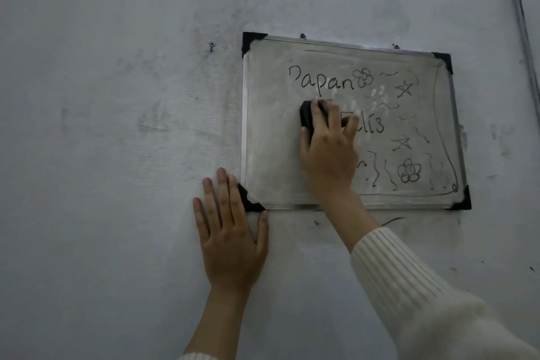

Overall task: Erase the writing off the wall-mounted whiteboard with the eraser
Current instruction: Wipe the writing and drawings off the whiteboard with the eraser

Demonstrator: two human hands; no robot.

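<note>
- Grips the black eraser (pixel 306 117) with the curled fingers (pixel 320 118) of the right hand (pixel 327 158), pressing it against the middle of the whiteboard (pixel 263 131).
- Lays the left hand (pixel 230 231) flat on the wall (pixel 117 155), its fingers straight, against the whiteboard's lower left corner.
- Looks barely begun, judging by the smeared, wordless grey on the whiteboard's left part.
- Leaves "Papan" (pixel 321 81) near the whiteboard's top, plus the second word, stars, flowers, squiggles and border toward its right.
</note>
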